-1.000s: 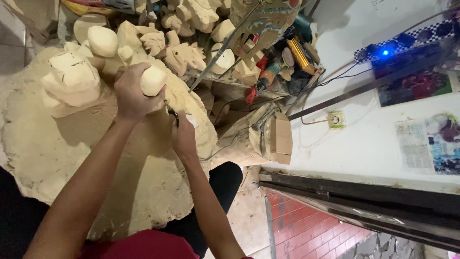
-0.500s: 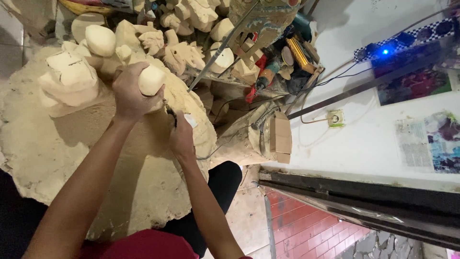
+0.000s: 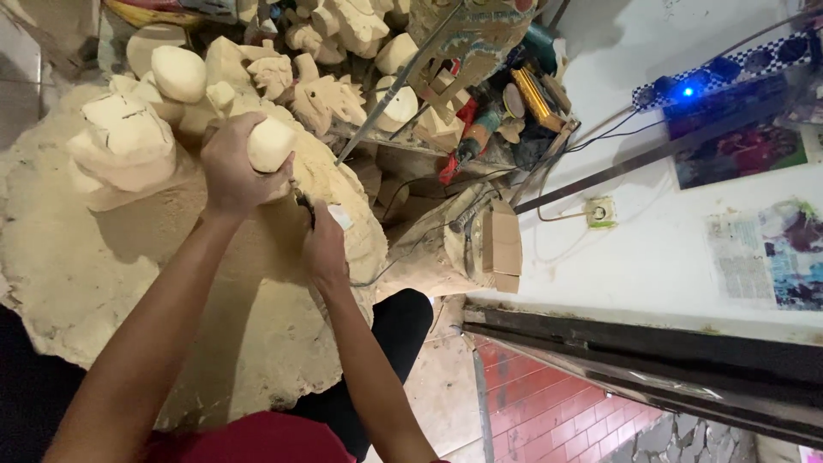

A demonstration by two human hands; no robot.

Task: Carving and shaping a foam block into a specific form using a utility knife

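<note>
My left hand [image 3: 230, 167] grips a pale rounded wooden piece [image 3: 271, 142], holding it above a mound of sawdust [image 3: 103, 274]. Just below it, my right hand [image 3: 324, 244] is closed around a small carving tool [image 3: 305, 204], whose dark tip points up at the underside of the wooden piece. A pale tag or handle end [image 3: 340, 216] sticks out of the right fist. Both forearms reach in from the bottom of the view.
Several rough-carved pale wooden blocks [image 3: 129, 141] and figures [image 3: 330, 96] lie around the mound. Power tools and cables [image 3: 480, 137] are piled at the back. A cardboard box [image 3: 500, 247], a wall socket [image 3: 601, 211] and a white wall stand on the right.
Both hands stay on the wooden piece and tool with only slight shifts; the view has drifted a little.
</note>
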